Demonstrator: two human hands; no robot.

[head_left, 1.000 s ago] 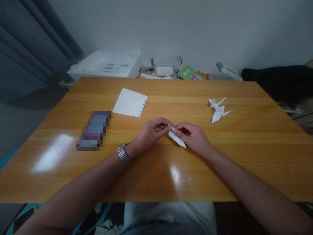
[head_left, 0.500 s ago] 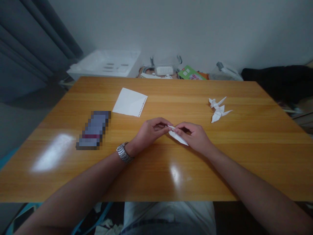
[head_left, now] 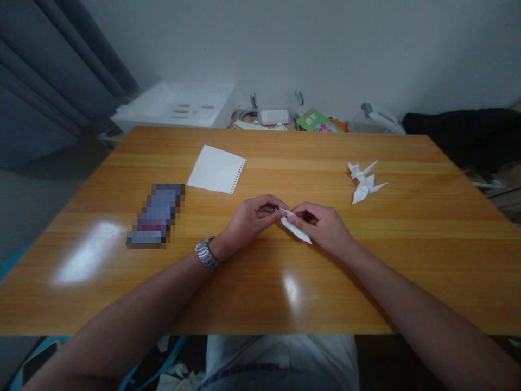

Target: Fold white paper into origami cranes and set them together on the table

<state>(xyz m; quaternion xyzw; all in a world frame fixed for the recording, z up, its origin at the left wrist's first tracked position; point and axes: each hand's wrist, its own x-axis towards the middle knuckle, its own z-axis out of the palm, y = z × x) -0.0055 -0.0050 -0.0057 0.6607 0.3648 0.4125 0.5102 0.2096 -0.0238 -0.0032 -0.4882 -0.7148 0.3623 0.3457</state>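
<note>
A narrow piece of folded white paper slants between my two hands over the middle of the table. My left hand, with a metal watch on its wrist, pinches the paper's far end between thumb and fingertips. Closed on the same paper from the other side is my right hand, its thumb lying along the upper part. The paper's lower tip sticks out free toward me. My fingers hide its far end.
The wooden table holds a white sheet with a perforated edge, a blurred-out phone-like object at left, and folded paper cranes at right. Behind it stand a white plastic bin and a green booklet.
The free lower tip of the folded paper has shifted slightly left and down. Both hands stay in nearly the same place and keep their hold.
</note>
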